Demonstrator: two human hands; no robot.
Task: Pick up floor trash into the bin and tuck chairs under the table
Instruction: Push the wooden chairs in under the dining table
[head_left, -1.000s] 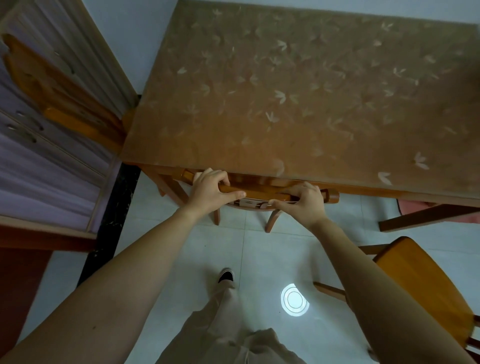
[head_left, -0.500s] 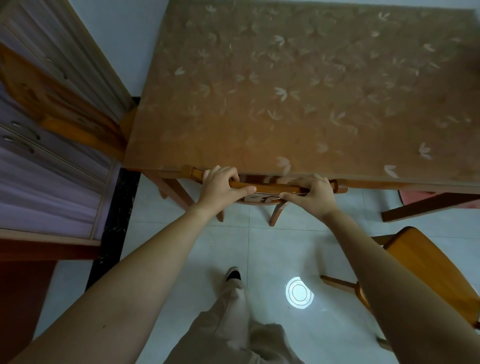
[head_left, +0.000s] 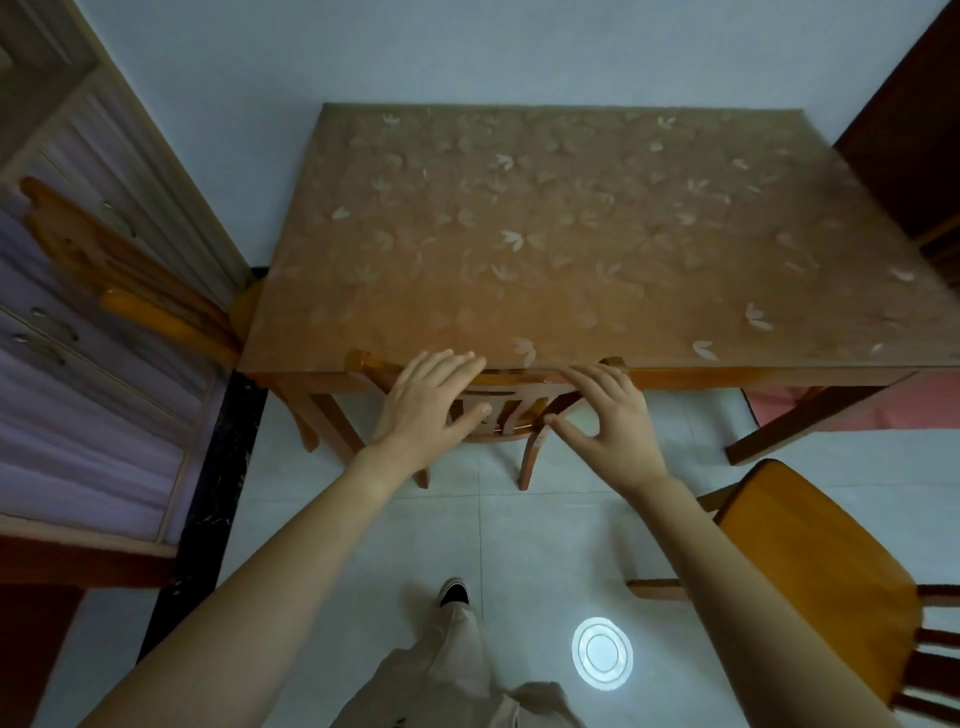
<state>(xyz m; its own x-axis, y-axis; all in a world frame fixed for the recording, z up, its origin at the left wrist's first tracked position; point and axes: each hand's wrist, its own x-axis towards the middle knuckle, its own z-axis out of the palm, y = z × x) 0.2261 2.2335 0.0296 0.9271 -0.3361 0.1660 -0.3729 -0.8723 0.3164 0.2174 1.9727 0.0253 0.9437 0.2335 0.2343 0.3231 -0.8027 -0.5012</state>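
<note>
Glossy varnished wood on the tucked chair (head_left: 498, 405) and the second chair (head_left: 810, 566); the worktop (head_left: 571, 249) wears a smooth leaf-printed cover; floor tiles (head_left: 545, 561) shine.

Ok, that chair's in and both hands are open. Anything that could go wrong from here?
Two risks. The second chair stands untucked by the right arm; turning or stepping back could knock it. The fingers of the left hand and right hand lie along the tucked chair top rail at the table edge; another shove might pinch them.
</note>
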